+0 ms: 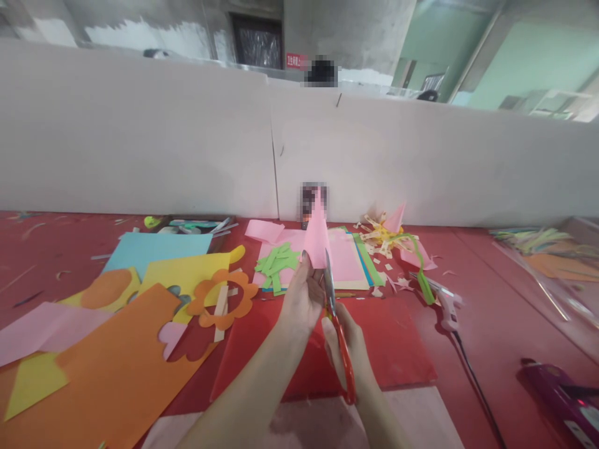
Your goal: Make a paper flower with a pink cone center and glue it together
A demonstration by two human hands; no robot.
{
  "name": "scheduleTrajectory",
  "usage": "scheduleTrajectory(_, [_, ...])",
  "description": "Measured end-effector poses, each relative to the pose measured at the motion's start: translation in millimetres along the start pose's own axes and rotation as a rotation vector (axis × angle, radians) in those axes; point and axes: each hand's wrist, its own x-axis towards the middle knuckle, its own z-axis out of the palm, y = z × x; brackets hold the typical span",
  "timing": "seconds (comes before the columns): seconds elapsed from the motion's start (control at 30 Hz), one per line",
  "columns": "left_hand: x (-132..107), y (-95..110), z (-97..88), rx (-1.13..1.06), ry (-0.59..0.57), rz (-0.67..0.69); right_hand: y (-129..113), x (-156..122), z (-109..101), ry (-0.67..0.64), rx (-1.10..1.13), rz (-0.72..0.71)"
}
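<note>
A pink paper cone (315, 234) points upward, pinched near its lower edge by my left hand (303, 296). My right hand (349, 337) is closed around the red handles of a pair of scissors (345, 358). The scissor blades reach up to the cone's lower right edge and touch or overlap it there. Below both hands lies a red board (388, 343). Just behind them, green paper strips (276, 265) rest on a stack of coloured sheets (349, 259) with pink on top.
Cut orange card (140, 355), an orange flower ring (196, 299), yellow and blue sheets lie left. At right are a glue gun (449, 312) with its cord, a purple device (559, 396) and a yellow-and-pink paper piece (386, 231). A white partition (187, 137) stands behind.
</note>
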Motion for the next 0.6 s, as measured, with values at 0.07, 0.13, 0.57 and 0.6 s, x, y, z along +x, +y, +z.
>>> scheduleTrajectory(0.07, [0.0,0.3,0.7,0.002,0.004,0.007,2.8,0.0,0.7,0.004,0.006,-0.007])
scheduleTrajectory(0.13, [-0.1,0.8,1.6,0.003,0.016,0.021,5.6,0.1,1.3,0.011,0.01,-0.018])
scheduleTrajectory(0.57, [-0.6,3.0,1.5,0.023,0.029,0.025,5.7,-0.1,1.3,0.021,0.02,-0.029])
scheduleTrajectory(0.6, [-0.4,3.1,1.2,0.027,0.026,0.027,6.2,0.1,1.2,0.043,0.031,-0.029])
